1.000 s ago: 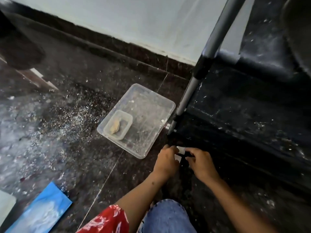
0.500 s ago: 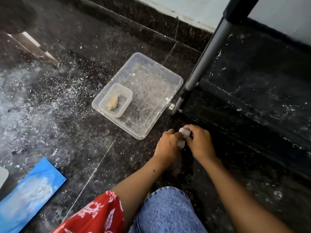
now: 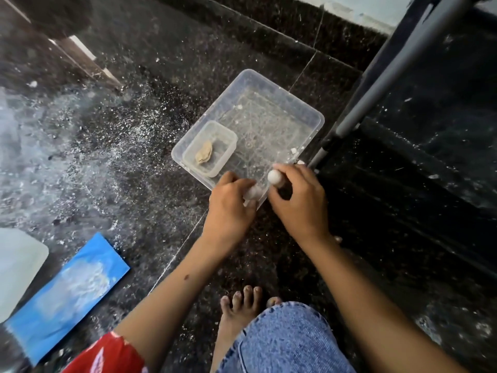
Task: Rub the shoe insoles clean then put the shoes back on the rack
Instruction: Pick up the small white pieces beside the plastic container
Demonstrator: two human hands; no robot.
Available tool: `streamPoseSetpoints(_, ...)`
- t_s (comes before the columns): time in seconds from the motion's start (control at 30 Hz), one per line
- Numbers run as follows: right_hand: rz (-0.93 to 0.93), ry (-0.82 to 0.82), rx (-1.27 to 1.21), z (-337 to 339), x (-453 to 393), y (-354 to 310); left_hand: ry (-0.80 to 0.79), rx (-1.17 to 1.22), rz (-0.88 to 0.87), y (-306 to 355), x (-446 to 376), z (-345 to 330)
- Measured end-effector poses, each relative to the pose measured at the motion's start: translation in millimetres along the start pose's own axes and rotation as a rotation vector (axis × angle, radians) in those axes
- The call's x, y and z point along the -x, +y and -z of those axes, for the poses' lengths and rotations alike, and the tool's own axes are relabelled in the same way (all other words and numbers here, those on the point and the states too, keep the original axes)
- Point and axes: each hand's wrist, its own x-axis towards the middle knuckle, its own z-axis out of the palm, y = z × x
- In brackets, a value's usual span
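My left hand (image 3: 230,204) pinches a small white lump (image 3: 252,193) at the near edge of a clear plastic tub (image 3: 309,114). My right hand (image 3: 298,203) grips another small white rounded piece (image 3: 274,176) just beside it, over the tub's near corner. The two hands are almost touching. No shoe or insole is in view. A grey metal rack leg (image 3: 382,84) slants up on the right, with a dark rack shelf (image 3: 430,157) beside it.
Inside the tub sits a smaller clear container (image 3: 223,138) holding a tan lump (image 3: 204,155). White powder is strewn over the dark stone floor on the left. A blue flat piece (image 3: 67,292) and a white object (image 3: 18,265) lie at lower left. My bare foot (image 3: 239,308) and denim knee are below.
Both hands moved up from the floor by the rack leg to the tub's near edge, each keeping hold of its white piece. The camera tilted further down.
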Motion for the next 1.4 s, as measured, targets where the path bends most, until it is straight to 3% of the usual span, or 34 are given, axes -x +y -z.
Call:
streamPoseSetpoints(0.37,0.050,-0.316,0.262,-32,-45,-16,-0.070,-0.202,0.073,-27,-31,-6)
streamPoseSetpoints(0.77,0.055,-0.292,0.355,-57,-45,-4,-0.150,-0.224,0.097,-31,-34,-12)
streamPoseSetpoints(0.87,0.086,-0.219,0.261,-55,-39,-3,-0.105,-0.256,0.085,-20,-31,-5)
streamPoseSetpoints(0.93,0.119,-0.077,0.165,-46,-28,-2,0.000,-0.269,0.036,-9,-24,0)
streamPoseSetpoints(1.07,0.042,0.117,0.043,-16,9,11,0.106,-0.049,-0.049,18,-2,-7)
streamPoseSetpoints(1.23,-0.255,0.267,0.022,9,60,57,-0.171,0.171,-0.052,41,30,-53)
streamPoseSetpoints(1.4,-0.536,0.300,-0.022,18,86,76,-0.422,0.215,0.141,51,41,-92)
